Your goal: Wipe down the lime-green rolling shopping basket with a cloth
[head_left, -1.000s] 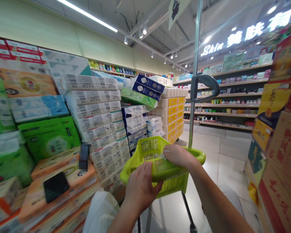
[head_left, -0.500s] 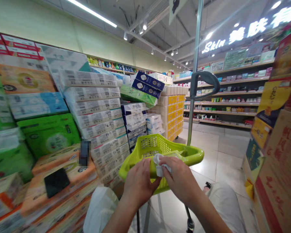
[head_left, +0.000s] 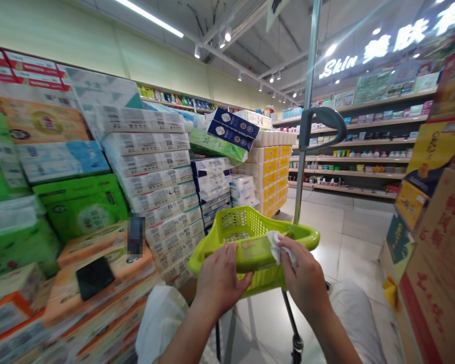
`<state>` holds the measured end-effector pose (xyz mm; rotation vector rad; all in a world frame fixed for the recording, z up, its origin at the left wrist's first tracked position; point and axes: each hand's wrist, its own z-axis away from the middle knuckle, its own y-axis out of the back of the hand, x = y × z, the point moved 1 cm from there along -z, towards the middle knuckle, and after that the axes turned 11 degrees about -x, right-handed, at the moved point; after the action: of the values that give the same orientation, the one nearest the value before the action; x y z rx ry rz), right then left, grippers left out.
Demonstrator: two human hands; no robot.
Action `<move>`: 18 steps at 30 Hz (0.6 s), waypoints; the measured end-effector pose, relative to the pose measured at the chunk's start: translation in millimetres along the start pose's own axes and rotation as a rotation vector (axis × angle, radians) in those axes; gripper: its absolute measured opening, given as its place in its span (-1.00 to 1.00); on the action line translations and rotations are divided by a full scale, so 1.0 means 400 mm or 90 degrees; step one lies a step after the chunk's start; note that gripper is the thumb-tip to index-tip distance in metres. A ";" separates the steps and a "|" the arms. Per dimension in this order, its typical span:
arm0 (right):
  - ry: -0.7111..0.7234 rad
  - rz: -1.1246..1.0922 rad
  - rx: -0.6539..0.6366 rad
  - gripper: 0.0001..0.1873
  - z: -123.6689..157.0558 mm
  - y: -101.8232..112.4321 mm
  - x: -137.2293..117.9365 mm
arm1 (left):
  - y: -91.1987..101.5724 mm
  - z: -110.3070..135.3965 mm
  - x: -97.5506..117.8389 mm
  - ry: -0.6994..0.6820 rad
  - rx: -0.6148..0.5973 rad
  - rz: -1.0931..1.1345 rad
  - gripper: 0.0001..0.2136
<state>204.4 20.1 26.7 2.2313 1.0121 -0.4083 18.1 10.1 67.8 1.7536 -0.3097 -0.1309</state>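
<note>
A lime-green shopping cart (head_left: 307, 236) with a perforated basket stands right in front of me. My left hand (head_left: 222, 278) is closed around the near rim of the cart, fingers over the top and thumb below. In my right hand (head_left: 301, 268) a crumpled white tissue (head_left: 276, 245) is pinched between thumb and fingers, pressed against the handle bar right of a clear label panel (head_left: 256, 247). A metal pole (head_left: 305, 167) with a grey loop handle (head_left: 328, 126) rises from the cart's right side.
At left, stacked tissue packs (head_left: 151, 156) form a wall, with a black phone-like slab (head_left: 94, 278) lying on orange packs (head_left: 136, 268). Cartons (head_left: 436, 253) line the right side. Shelves (head_left: 364, 159) stand behind the tiled floor (head_left: 329, 222).
My right hand has slid the tissue rightward along the handle bar, uncovering the label panel. My left hand keeps its hold on the rim.
</note>
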 end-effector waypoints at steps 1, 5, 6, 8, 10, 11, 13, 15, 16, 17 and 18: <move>0.007 0.004 0.006 -0.79 0.004 -0.008 -0.010 | 0.001 0.000 0.002 -0.002 0.003 -0.002 -0.52; 0.117 0.003 -0.052 -0.76 0.023 -0.057 -0.098 | 0.006 0.002 0.003 -0.010 -0.011 -0.011 -0.53; 0.141 -0.001 -0.069 -0.75 0.026 -0.065 -0.114 | 0.006 0.002 0.002 -0.013 -0.019 -0.013 -0.53; 0.156 -0.006 -0.083 -0.74 0.026 -0.068 -0.119 | 0.004 0.003 -0.002 -0.014 -0.022 -0.015 -0.52; 0.130 -0.006 -0.064 -0.77 0.020 -0.051 -0.086 | 0.000 0.003 -0.005 -0.014 -0.004 -0.013 -0.52; 0.105 -0.006 -0.044 -0.78 0.017 -0.038 -0.059 | -0.004 0.003 -0.006 -0.014 0.007 -0.012 -0.52; 0.045 -0.001 0.012 -0.80 0.010 -0.009 -0.001 | -0.010 0.003 -0.005 -0.014 0.016 -0.010 -0.51; -0.008 0.010 0.061 -0.80 0.006 0.009 0.040 | -0.012 0.002 -0.001 -0.010 0.012 -0.010 -0.49; -0.024 0.017 0.077 -0.80 0.007 0.011 0.047 | -0.012 0.002 0.002 -0.006 0.010 -0.010 -0.49; -0.029 0.020 0.085 -0.80 0.010 0.007 0.043 | -0.010 0.002 0.005 -0.006 0.009 -0.010 -0.49; -0.020 0.021 0.086 -0.79 0.014 -0.001 0.030 | -0.008 0.002 0.007 -0.006 0.010 -0.010 -0.49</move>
<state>212.0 23.4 16.2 2.3509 0.9565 -0.5089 21.1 8.9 64.8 1.7714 -0.3041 -0.1482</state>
